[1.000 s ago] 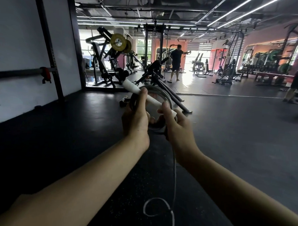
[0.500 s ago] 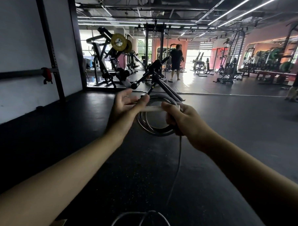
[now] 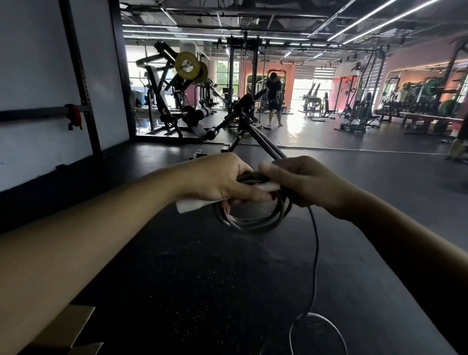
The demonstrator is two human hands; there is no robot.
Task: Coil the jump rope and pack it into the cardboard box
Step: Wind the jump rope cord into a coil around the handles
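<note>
Above the dark floor point(image 3: 196, 283), two hands, left hand point(image 3: 214, 176) and right hand point(image 3: 308, 180), grip one coiled jump rope point(image 3: 252, 223), fingers curled tight

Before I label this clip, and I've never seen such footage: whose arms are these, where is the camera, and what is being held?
The camera sits on a person's head, looking forward and down, so the bare arms are theirs. The left hand and right hand together grip a coiled jump rope with a white handle. The loose end of the rope hangs to the dark gym floor. A cardboard box flap shows at the bottom left. Exercise machines stand behind.
</note>
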